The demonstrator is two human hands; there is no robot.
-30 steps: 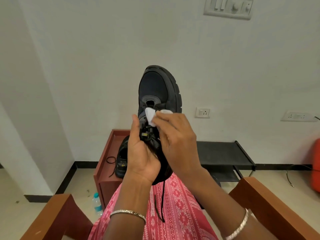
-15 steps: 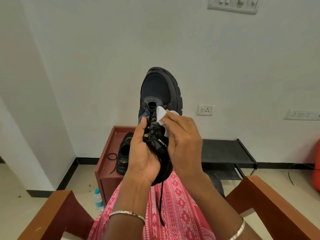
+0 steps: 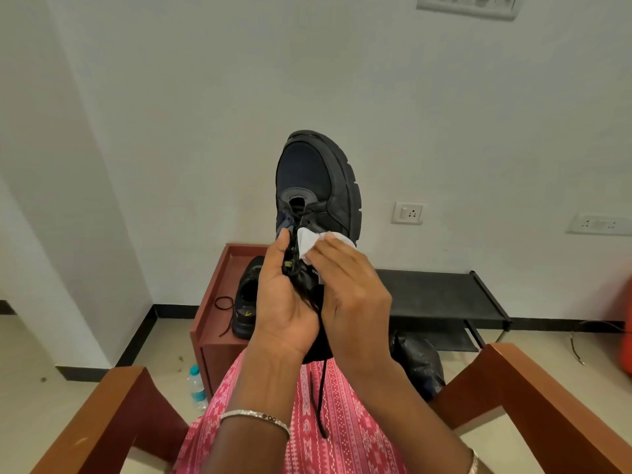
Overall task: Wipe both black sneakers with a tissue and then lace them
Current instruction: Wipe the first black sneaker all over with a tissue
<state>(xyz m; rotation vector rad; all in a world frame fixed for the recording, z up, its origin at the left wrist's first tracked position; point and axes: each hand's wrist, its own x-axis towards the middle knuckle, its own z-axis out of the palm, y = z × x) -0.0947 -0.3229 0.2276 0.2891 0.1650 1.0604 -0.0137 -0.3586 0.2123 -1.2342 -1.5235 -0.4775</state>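
Head view: the sneaker (image 3: 318,179) was held up at centre, toe up against the white wall, heel down over the lap. The left hand (image 3: 284,302) gripped its rear from the left, thumb lying up along the eyelets. The right hand (image 3: 355,292) lay on its right side, fingers (image 3: 328,254) pressed together and flat on the tissue (image 3: 309,241), which stuck out past the fingertips beside the lacing. A lace (image 3: 319,398) hung from the heel over the pink cloth (image 3: 342,439).

Behind the hands stood a red cabinet (image 3: 208,302) carrying the second sneaker (image 3: 248,302) and a loose lace (image 3: 224,304) just beside it. A bottle (image 3: 197,384) stood on the floor at the cabinet's foot. To the right were a black rack (image 3: 441,295) and, lower, a black bag (image 3: 417,364). Wooden chair arms (image 3: 102,415) framed the lap. A socket (image 3: 408,213) sat on the wall.

The left hand covered most of the second sneaker. The left fingers were behind the held sneaker and the right thumb under the palm, so how they lay could not be told. A switch panel (image 3: 468,3) was cut off at the top edge, and a red object (image 3: 624,323) at the right edge.
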